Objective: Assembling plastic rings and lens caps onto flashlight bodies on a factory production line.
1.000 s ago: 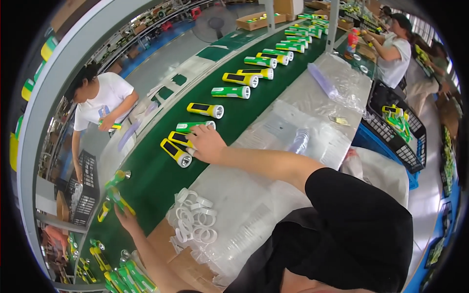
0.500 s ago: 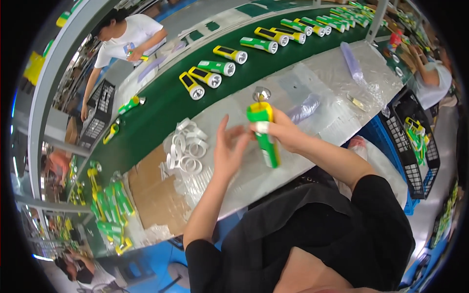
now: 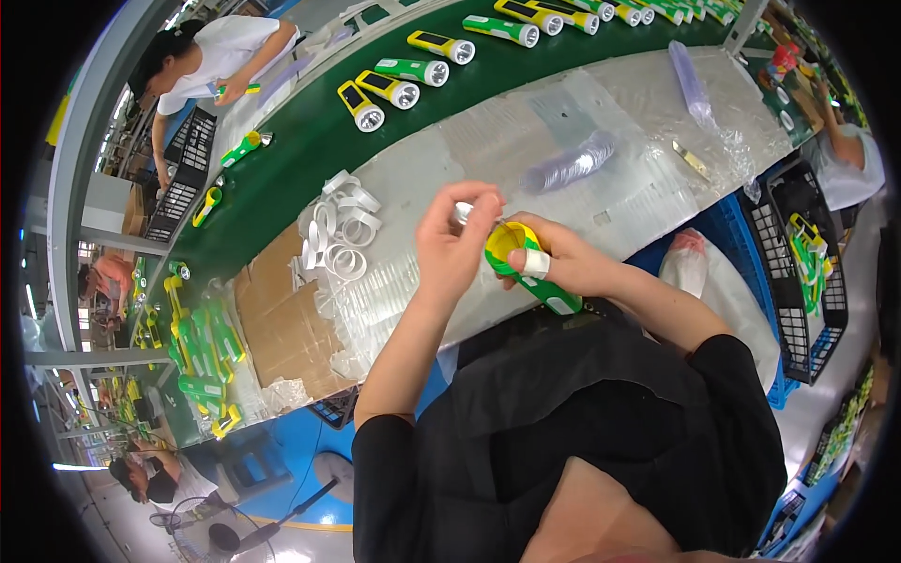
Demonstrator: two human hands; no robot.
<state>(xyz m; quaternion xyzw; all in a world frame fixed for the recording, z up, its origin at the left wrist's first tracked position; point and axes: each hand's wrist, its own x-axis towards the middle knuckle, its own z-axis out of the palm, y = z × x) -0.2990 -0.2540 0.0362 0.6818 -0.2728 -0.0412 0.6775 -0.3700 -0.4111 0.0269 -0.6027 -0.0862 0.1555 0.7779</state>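
Note:
My right hand [image 3: 561, 266] grips a green and yellow flashlight body [image 3: 528, 267], its open yellow end turned up, close to my chest over the edge of the grey work table [image 3: 526, 141]. My left hand [image 3: 457, 242] pinches a small silver reflector piece [image 3: 464, 212] right at that open end. A pile of white plastic rings [image 3: 338, 230] lies on the table to the left of my hands.
Finished green and yellow flashlights [image 3: 394, 89] lie on the green conveyor belt [image 3: 282, 174]. Flattened cardboard [image 3: 282, 324] and more flashlights [image 3: 202, 342] sit at the left. Clear lenses [image 3: 568, 169] lie ahead. Black crates [image 3: 807, 272] stand right. Other people work nearby.
My right hand has brought the flashlight body down toward my chest and tilted its open end up. My left hand has closed in on that end with a small silver piece.

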